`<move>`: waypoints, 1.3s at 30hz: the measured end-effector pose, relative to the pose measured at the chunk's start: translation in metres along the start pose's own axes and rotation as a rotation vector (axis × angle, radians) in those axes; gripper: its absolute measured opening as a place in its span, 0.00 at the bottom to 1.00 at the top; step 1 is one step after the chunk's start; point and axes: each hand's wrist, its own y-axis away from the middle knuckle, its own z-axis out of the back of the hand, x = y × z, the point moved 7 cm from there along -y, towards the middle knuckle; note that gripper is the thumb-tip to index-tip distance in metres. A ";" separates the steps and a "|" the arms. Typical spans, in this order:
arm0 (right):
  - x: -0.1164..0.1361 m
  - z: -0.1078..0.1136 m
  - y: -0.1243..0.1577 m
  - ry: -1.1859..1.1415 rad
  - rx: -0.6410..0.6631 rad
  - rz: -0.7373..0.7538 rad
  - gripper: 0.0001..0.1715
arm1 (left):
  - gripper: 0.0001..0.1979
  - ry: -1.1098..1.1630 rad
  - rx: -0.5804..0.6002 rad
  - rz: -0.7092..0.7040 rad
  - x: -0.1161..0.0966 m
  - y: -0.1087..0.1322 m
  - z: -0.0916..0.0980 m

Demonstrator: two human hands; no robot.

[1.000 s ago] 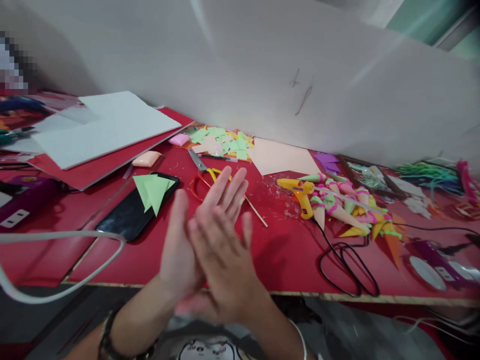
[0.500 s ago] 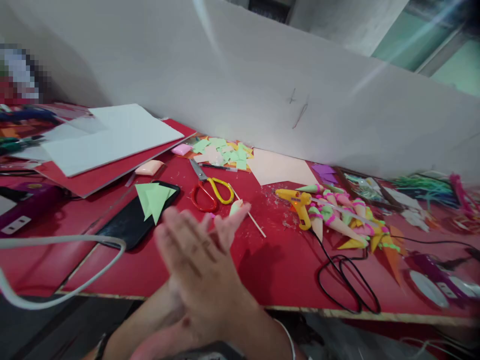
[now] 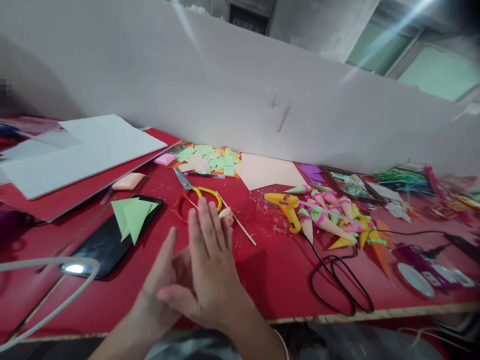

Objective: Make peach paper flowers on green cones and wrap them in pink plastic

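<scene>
My left hand [image 3: 159,287] and my right hand [image 3: 213,272] are held palm to palm above the table's front edge. The fingers of both are stretched out, the right hand lying over the left. Whatever may be between the palms is hidden. Just beyond the fingertips lie scissors [image 3: 183,180] with one red and one yellow handle loop, partly covered by my right hand. A thin pale stick [image 3: 243,229] rests beside them, near a small pale rounded piece [image 3: 225,213]. To the left, light green paper triangles [image 3: 135,217] lie on a black phone [image 3: 101,255].
A yellow glue gun [image 3: 288,209] with a looped black cord [image 3: 332,295] lies right of my hands, against a pile of small decorated cones [image 3: 328,217]. Paper scraps [image 3: 210,160] and a peach sheet [image 3: 268,171] lie at the back. White boards [image 3: 86,155] are stacked at left.
The right hand's fingers now point more straight ahead, and the left thumb stands out to the left. The head view has shifted, moving the table items leftward.
</scene>
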 end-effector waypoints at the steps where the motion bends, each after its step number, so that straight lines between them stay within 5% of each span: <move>1: -0.006 -0.002 0.001 -0.024 0.000 -0.040 0.51 | 0.31 -0.040 -0.020 -0.011 -0.002 0.003 0.004; 4: -0.010 -0.012 0.011 -0.080 0.051 -0.038 0.45 | 0.29 -0.102 -0.076 -0.056 -0.011 0.010 0.018; 7: -0.009 -0.013 0.019 -0.078 0.070 -0.002 0.30 | 0.25 0.162 -0.063 -0.022 -0.012 0.010 0.025; 10: -0.012 0.005 0.022 -0.096 -0.061 0.046 0.21 | 0.29 0.498 0.005 0.088 -0.008 0.009 0.015; 15: -0.031 0.037 0.029 -0.211 -0.377 -0.016 0.09 | 0.30 0.490 0.055 0.212 -0.013 0.000 -0.005; 18: -0.058 0.047 0.039 -0.392 -0.548 -0.232 0.10 | 0.24 0.227 0.046 0.172 -0.019 -0.007 -0.003; 24: -0.104 0.029 0.058 -0.868 -0.642 -0.642 0.14 | 0.18 -0.823 0.012 0.081 -0.025 -0.019 0.022; 31: -0.104 0.030 0.055 -0.903 -0.625 -0.588 0.13 | 0.19 -1.521 -0.037 -0.154 -0.026 -0.042 0.026; 39: -0.096 0.033 0.052 -0.792 -0.525 -0.512 0.12 | 0.21 -1.735 0.013 0.055 0.000 -0.071 0.019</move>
